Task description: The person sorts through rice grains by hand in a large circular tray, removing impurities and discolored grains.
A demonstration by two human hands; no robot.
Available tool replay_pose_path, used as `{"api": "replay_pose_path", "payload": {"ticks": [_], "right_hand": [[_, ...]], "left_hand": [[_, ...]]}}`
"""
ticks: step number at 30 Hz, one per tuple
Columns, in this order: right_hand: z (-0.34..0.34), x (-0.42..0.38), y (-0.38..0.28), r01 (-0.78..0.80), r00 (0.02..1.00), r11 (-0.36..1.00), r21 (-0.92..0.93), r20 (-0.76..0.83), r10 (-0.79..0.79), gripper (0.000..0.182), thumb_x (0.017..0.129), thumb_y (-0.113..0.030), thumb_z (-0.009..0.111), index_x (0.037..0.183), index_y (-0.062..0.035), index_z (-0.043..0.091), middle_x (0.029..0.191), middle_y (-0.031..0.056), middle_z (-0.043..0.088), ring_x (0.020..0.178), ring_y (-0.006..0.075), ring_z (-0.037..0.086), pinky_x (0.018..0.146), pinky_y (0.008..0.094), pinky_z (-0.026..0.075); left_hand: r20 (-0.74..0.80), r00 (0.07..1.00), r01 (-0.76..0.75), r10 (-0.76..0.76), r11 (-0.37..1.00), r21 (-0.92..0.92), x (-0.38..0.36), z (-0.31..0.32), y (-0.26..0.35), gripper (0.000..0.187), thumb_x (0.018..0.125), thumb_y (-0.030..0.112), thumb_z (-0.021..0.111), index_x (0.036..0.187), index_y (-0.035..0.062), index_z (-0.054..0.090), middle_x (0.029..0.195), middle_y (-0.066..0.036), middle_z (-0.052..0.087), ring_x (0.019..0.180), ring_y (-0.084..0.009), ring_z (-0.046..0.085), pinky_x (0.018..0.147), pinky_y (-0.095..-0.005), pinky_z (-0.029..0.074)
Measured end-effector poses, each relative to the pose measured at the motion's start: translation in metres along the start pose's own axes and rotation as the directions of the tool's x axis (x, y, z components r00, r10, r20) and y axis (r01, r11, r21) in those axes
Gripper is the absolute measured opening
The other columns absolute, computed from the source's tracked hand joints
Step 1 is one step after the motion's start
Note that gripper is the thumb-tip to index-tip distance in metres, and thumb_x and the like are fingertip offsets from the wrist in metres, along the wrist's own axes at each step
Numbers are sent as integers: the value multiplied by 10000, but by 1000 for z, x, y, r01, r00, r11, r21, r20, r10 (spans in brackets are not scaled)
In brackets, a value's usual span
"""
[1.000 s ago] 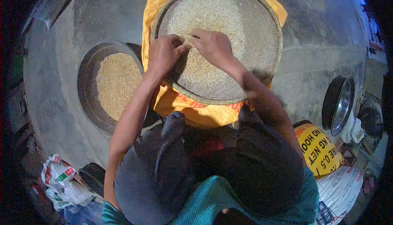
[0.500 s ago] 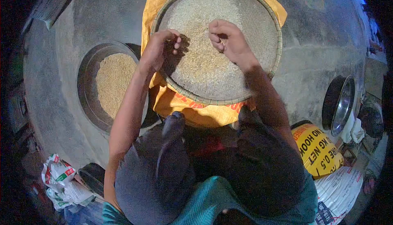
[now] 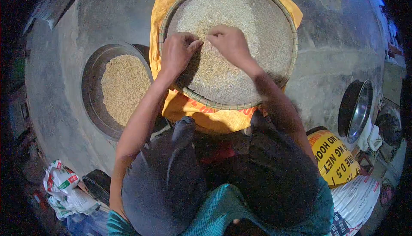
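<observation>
A round woven winnowing tray (image 3: 279, 30) lies in front of my knees, holding pale rice-like grain (image 3: 216, 4) with a patch of yellower, husked-looking grain (image 3: 212, 68) in the middle. Over the tray's left half, my left hand (image 3: 181, 52) has its thumb and fingers pinched together. My right hand (image 3: 230, 43) faces it from the right, also pinched, the fingertips only a short gap away. Anything between the fingers is too small to make out. An orange sack (image 3: 171, 105) is spread beneath the tray.
At the left stands a dark round basin (image 3: 91, 94) with golden grain (image 3: 124, 86) in it. A shiny metal bowl (image 3: 362, 111) is at the right, above a yellow printed sack (image 3: 334, 158) and a white sack (image 3: 358, 201). Plastic bags (image 3: 62, 180) lie at lower left.
My left hand has moved right and my right hand slightly left, so their fingertips are now close together. The fingers of both have drawn into tighter pinches.
</observation>
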State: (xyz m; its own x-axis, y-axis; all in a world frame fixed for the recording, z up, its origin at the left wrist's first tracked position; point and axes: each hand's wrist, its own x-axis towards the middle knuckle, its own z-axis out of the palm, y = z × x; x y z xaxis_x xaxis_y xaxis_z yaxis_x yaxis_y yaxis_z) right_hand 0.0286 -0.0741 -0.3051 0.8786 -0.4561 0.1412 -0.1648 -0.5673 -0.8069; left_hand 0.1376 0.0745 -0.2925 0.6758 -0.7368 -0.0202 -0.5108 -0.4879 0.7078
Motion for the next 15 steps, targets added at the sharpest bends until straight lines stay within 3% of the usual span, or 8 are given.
{"api": "replay_pose_path", "payload": {"ticks": [1, 2, 3, 7, 8, 10, 14, 15], "right_hand": [[-8, 1, 2, 0, 1000, 1000, 0, 1, 0, 183, 841, -220, 654, 958, -81, 683, 716, 102, 664, 582, 214, 622, 569, 351, 487], [-21, 3, 0, -243, 966, 898, 367, 172, 191, 171, 844, -208, 651, 931, -61, 664, 674, 65, 616, 536, 167, 559, 515, 315, 438], [-31, 3, 0, -483, 873, 613, 625, 393, 288, 165, 848, -197, 647, 904, -41, 644, 632, 28, 568, 490, 120, 496, 462, 278, 389], [-44, -1, 8, -490, 870, 110, 865, 477, 122, 119, 841, -149, 639, 791, -49, 602, 630, -31, 520, 499, 50, 442, 433, 208, 321], [-43, -1, 5, -489, 871, 109, 865, 477, 121, 119, 841, -149, 639, 791, -49, 602, 630, -31, 520, 499, 50, 442, 433, 208, 321], [-36, -2, 0, -466, 884, 729, 502, 289, 366, 126, 837, -189, 632, 817, -64, 635, 646, 24, 598, 539, 129, 556, 487, 270, 426], [-11, -7, 4, -152, 988, 988, 28, 18, 152, 153, 836, -235, 626, 872, -96, 680, 749, 103, 685, 658, 266, 664, 597, 376, 513], [-7, -9, 5, -85, 996, 992, -89, -26, 83, 175, 838, -242, 643, 915, -93, 693, 748, 102, 689, 653, 258, 662, 598, 365, 509]], "left_hand": [[-1, 1000, 1, -1, 1000, 0, 1, -1, 0, 229, 814, 215, 739, 876, -5, 722, 748, -149, 698, 688, -223, 680, 648, -350, 512], [53, 994, 102, -96, 986, -132, 2, -5, 2, 222, 819, 205, 736, 873, -9, 719, 754, -122, 701, 679, -202, 668, 646, -338, 510], [119, 976, 206, -181, 945, -255, 2, -7, 3, 215, 825, 196, 732, 871, -13, 715, 761, -96, 705, 669, -181, 655, 644, -326, 509], [248, 919, 390, -306, 620, -681, 10, -9, -18, 204, 860, 185, 686, 900, -15, 694, 783, -59, 675, 681, -140, 616, 653, -287, 497], [351, 890, 453, -291, 470, -758, 11, -16, -18, 219, 879, 199, 643, 946, -9, 657, 833, -58, 653, 726, -154, 615, 694, -280, 496], [446, 861, 504, -243, 305, -808, 12, -22, -15, 237, 913, 238, 551, 980, 12, 572, 875, -47, 586, 778, -162, 588, 742, -276, 484], [415, 882, 468, -223, 312, -827, 15, -18, -16, 191, 874, 165, 609, 921, -9, 671, 791, -56, 643, 693, -130, 596, 647, -256, 477], [312, 910, 412, -273, 520, -749, 15, -15, -9, 188, 857, 166, 640, 906, -11, 686, 771, -54, 653, 671, -132, 604, 633, -265, 483]]}}
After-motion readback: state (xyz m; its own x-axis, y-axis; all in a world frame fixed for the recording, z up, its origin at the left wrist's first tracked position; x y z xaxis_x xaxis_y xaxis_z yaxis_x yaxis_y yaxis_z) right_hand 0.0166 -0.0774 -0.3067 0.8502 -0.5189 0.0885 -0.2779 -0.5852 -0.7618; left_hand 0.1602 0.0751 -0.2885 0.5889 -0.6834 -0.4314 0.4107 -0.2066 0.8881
